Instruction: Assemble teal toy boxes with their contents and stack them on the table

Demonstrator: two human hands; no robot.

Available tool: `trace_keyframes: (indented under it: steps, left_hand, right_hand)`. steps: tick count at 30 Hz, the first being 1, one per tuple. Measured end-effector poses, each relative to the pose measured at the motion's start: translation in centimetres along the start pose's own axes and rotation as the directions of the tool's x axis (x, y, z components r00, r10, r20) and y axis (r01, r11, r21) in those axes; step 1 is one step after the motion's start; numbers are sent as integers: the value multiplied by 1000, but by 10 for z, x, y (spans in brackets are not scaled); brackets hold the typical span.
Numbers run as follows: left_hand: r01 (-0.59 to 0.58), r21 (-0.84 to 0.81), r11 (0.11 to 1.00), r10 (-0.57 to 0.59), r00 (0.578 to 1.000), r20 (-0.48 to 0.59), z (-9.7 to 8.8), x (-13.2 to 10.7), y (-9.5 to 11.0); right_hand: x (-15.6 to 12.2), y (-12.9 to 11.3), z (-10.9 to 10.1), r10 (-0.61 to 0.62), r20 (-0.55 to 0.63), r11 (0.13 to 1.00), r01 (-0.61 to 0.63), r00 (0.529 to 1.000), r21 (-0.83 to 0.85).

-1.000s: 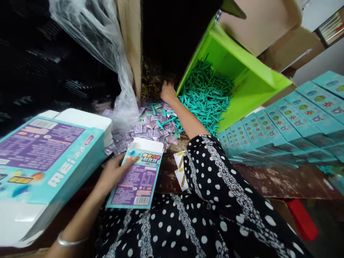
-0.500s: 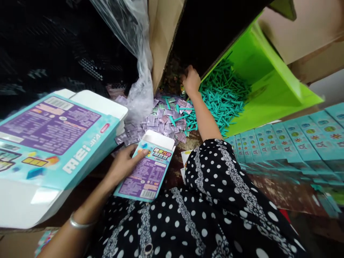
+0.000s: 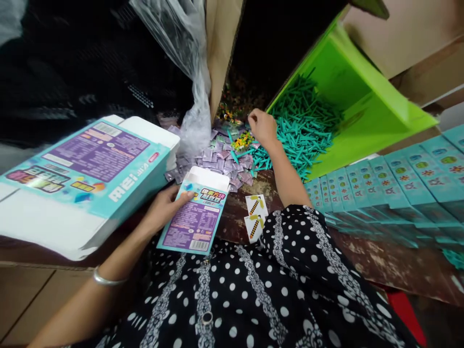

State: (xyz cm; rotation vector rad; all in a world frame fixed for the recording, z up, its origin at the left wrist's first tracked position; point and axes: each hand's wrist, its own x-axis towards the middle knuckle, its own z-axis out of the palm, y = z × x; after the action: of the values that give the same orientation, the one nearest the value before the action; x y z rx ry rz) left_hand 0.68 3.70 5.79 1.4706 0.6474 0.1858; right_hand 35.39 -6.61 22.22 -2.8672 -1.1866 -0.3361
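Note:
My left hand holds a small teal and purple carton by its left edge, its white top flap open. My right hand is reached out over a heap of purple sachets, fingers pinched on a small packet of coloured bits. Beside that hand lies a pile of teal sticks spilling from a tipped green bin. Two small cards with a pickaxe picture lie on the brown table near my right elbow.
A stack of flat teal cartons sits at the left. Rows of closed teal boxes line the right. A crumpled clear plastic bag hangs by a cardboard box wall. Coloured bits lie in the dark box behind.
My right hand has drawn back from the dark box toward me, now holding a packet of coloured bits. The left hand still holds the carton. The view has shifted slightly.

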Motion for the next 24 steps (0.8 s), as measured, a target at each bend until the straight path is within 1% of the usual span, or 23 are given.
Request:
trace_keyframes:
  steps: [2, 3, 4, 5, 6, 8, 9, 10, 12, 14, 16, 17, 18, 19, 20, 21, 22, 23, 24]
  left_hand:
    - [-23, 51, 998, 23, 1000, -1, -1, 2, -1]
    - [-32, 64, 997, 32, 999, -4, -1, 3, -1]
    - [-39, 67, 997, 39, 999, -6, -1, 3, -2]
    - [-45, 64, 997, 45, 999, -6, -1, 2, -1]
    - [-51, 59, 997, 51, 999, -4, -1, 2, -1]
    - [-69, 65, 995, 70, 998, 1, -1, 1, -2]
    - [-84, 72, 994, 84, 996, 4, -1, 1, -2]
    - [-99, 78, 992, 99, 995, 6, 0, 1, -3]
    - [-128, 71, 989, 128, 992, 2, 1, 2, -4]
    - [-153, 55, 987, 154, 988, -5, 2, 3, -6]
    - [-181, 49, 982, 182, 983, -15, 4, 4, -7]
    - [-195, 49, 980, 196, 980, -19, 5, 5, -8]
    - [-205, 49, 977, 206, 978, -23, 5, 5, -8]
    - [-211, 53, 976, 213, 977, -27, 6, 6, -9]
    - [-214, 59, 975, 216, 976, -28, 6, 6, -9]
    - [-215, 69, 974, 218, 976, -27, 7, 6, -10]
    - [-217, 78, 973, 220, 975, -25, 7, 6, -10]
    - [-218, 84, 972, 221, 975, -23, 7, 6, -10]
    - [-220, 84, 972, 223, 975, -22, 7, 6, -10]
  right_hand:
    - [1, -20, -6, -97, -6, 995, 97, 995, 26]
    - [3, -27, -8, -135, 10, 991, 135, 991, 20]
    - [6, -32, -8, -170, 55, 985, 171, 984, -3]
    - [9, -35, -7, -199, 130, 978, 205, 971, -36]
    - [12, -35, -4, -218, 223, 968, 239, 950, -70]
    - [14, -28, 4, -226, 399, 947, 297, 889, -126]
    - [14, -24, 9, -224, 459, 935, 322, 860, -147]
    - [14, -19, 14, -226, 491, 923, 345, 841, -167]
    - [11, -12, 19, -261, 504, 893, 404, 823, -198]
    - [7, -8, 17, -307, 497, 866, 455, 812, -209]
    - [4, -8, 6, -322, 476, 857, 466, 818, -220]
    - [4, -11, -2, -331, 442, 869, 452, 834, -203]
    - [4, -17, -10, -354, 385, 887, 437, 852, -151]
    - [5, -25, -19, -398, 306, 899, 433, 865, -57]
    - [7, -37, -27, -450, 211, 892, 446, 868, 67]
    - [11, -53, -34, -499, 114, 859, 473, 859, 197]
    - [15, -73, -39, -545, 32, 803, 510, 838, 307]
    - [22, -96, -43, -590, -19, 743, 552, 807, 379]
    - [29, -122, -45, -634, -39, 691, 587, 773, 421]
